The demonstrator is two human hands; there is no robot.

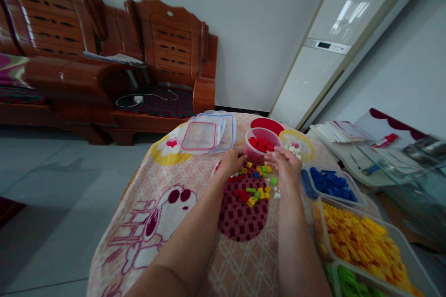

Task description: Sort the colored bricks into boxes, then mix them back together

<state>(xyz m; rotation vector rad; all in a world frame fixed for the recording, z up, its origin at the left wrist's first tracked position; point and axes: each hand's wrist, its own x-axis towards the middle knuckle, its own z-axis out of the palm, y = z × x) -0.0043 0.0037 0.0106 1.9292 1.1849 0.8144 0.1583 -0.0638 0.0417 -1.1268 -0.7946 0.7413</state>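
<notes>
Over the left side of a scatter of small building bricks [256, 193], my left hand [234, 162] is curled with its fingertips pointing down. Red and white pieces [237, 177] lie just below it; what its fingers hold, if anything, is hidden. My right hand [286, 163] is at the near right side of a round clear tub [248, 146] of red bricks [260, 144]. Its fingers are bent together close to the rim, and anything between them is too small to make out. Yellow, green, blue, red and white bricks lie between my forearms.
Stacked clear lids [199, 136] lie at the back left, a red lid [267, 125] behind the tub. White bricks [293, 149] sit right of it. Along the right edge stand containers of blue bricks [331, 184], yellow bricks [362, 236] and green bricks [351, 283]. Wooden seats [167, 55] stand beyond.
</notes>
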